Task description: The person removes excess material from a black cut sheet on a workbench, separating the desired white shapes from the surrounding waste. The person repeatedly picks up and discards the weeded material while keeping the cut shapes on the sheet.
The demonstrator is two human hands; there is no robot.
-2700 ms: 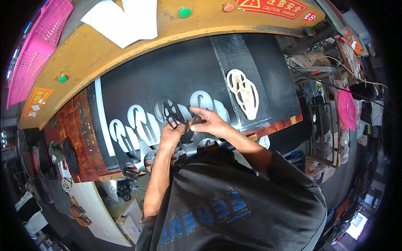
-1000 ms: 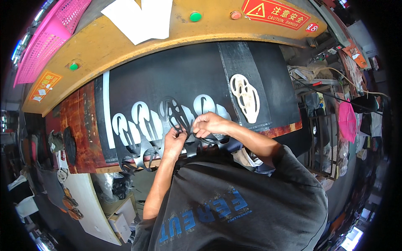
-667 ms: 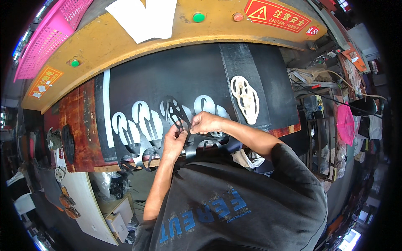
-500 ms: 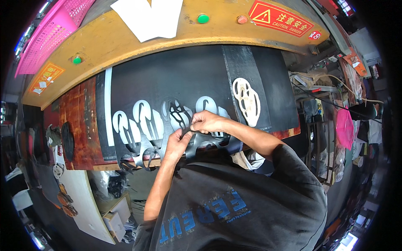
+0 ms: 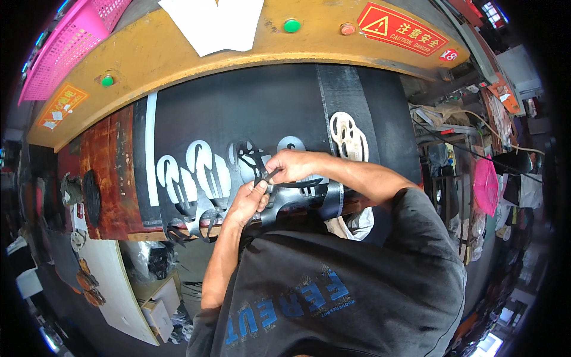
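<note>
My left hand [image 5: 250,201] is closed, thumb and fingers pinching a thin black cut piece [image 5: 247,153] with slots, which stands up from the sheet beyond the fingers. Just to the right and farther out, my right hand [image 5: 289,165] is also closed on a dark strip of it; part of this grip is hidden. Under both hands lies a black sheet [image 5: 205,221] with cut-outs, its scalloped strips hanging over the near edge. Pale shoe-upper-like shapes [image 5: 211,172] show in a row; whether they are pieces or openings, I cannot tell.
A cream-coloured cutting die [image 5: 350,138] with oval openings rests on the black board [image 5: 279,95] to the right. Across the far side runs a yellow machine beam [image 5: 202,70] with green and red buttons. A pink basket [image 5: 74,44] stands far left, beyond it.
My fingertips, close together before, have drawn slightly apart, with a dark strip now showing between them. The slotted black piece stands more upright. The whole view has shifted a little.
</note>
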